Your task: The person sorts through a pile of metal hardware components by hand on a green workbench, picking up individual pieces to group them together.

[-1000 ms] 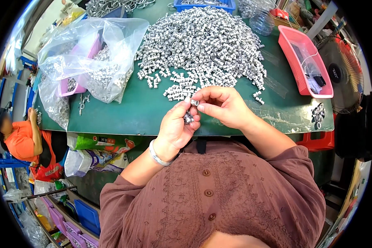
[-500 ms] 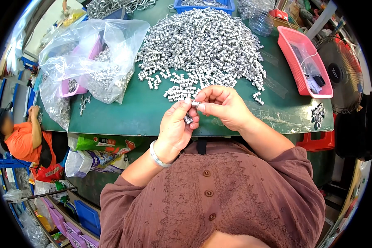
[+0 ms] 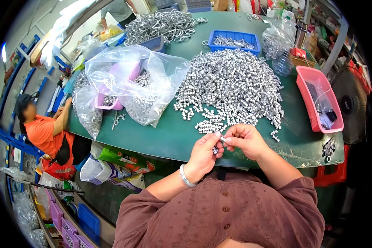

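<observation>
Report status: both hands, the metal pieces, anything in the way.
Left hand and right hand together at one small metal piece. Pile of metal pieces beyond, on green table. Plastic bag off left, not blocking either hand.

The flat green tabletop (image 3: pixel 153 140) bore small silvery metal pieces (image 3: pixel 231 87) heaped beyond the right hand (image 3: pixel 248 142), a pink oblong basket (image 3: pixel 308 101) rightward.

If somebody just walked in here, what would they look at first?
Probably the big heap of small silvery parts, piled in the middle of the green table. Just in front of it, at the table's near edge, the left hand and right hand meet at a tiny silvery piece. The bright pink basket on the right might catch the eye next.
</observation>
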The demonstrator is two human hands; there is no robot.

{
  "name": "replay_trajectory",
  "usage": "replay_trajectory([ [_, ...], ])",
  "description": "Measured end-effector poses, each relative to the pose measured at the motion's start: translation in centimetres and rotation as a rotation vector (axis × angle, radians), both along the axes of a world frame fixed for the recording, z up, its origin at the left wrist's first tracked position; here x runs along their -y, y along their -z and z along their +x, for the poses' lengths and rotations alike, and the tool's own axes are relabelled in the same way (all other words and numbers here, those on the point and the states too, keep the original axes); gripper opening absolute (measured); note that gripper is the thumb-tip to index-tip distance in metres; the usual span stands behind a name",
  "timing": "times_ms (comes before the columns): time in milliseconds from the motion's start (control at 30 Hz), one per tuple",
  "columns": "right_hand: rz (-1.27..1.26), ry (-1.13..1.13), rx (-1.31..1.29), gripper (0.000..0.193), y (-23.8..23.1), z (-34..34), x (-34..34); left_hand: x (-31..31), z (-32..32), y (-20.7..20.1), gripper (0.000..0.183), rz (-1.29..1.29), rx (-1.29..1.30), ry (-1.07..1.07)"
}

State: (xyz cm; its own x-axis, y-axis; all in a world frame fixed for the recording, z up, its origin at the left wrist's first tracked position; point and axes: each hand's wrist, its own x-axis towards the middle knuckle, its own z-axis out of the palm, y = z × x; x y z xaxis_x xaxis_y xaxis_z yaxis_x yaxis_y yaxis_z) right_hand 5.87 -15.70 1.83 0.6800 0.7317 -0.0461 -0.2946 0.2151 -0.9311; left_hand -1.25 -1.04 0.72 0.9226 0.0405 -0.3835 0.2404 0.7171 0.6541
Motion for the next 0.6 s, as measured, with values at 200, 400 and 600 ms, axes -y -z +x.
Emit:
replay_trajectory([
  [200,-0.115,-0.018,0.111,0.010,0.2,0.7,0.5,0.1,0.6,0.0,0.012,-0.042,-0.058,-0.004],
  [400,-0.570,0.214,0.683,0.011,2.0,4.5,3.8,-1.4,0.6,1.4,0.016,-0.300,0.033,0.065],
  [600,-0.728,0.136,1.161,0.010,2.0,4.1,4.3,-1.5,0.3,2.2,0.014,-0.257,-0.037,0.064],
])
